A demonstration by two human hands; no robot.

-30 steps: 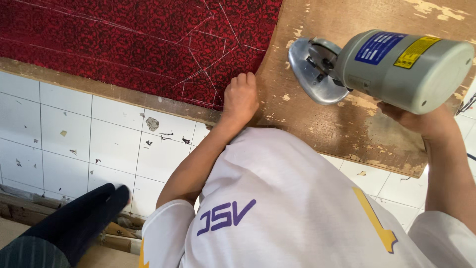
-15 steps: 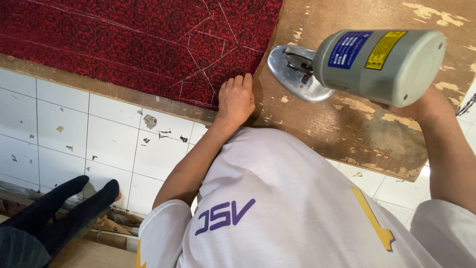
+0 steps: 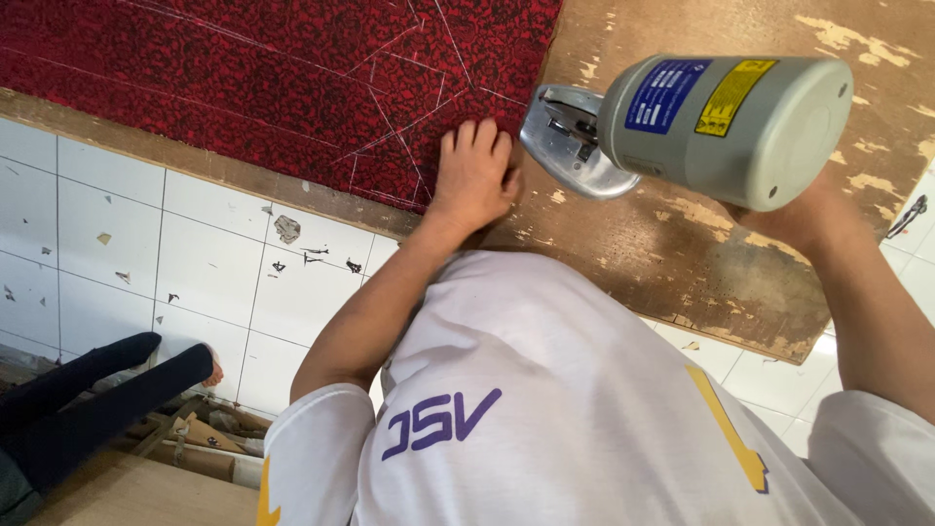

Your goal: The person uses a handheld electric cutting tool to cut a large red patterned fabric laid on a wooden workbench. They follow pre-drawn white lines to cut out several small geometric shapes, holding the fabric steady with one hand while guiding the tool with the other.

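One red patterned cloth (image 3: 243, 88) with white chalk lines lies across one worn wooden table (image 3: 682, 263), and the left hand (image 3: 474, 172) presses flat on its lower right corner, fingers together, holding nothing. One grey electric cutter (image 3: 711, 122) with a round metal base sits just beside that hand, its base on the bare wood at the cloth's edge. The right hand (image 3: 799, 219) is mostly hidden behind the cutter's body; it seems to grip it, but the fingers cannot be made out. Two dark legs (image 3: 88, 390) are cut off at lower left
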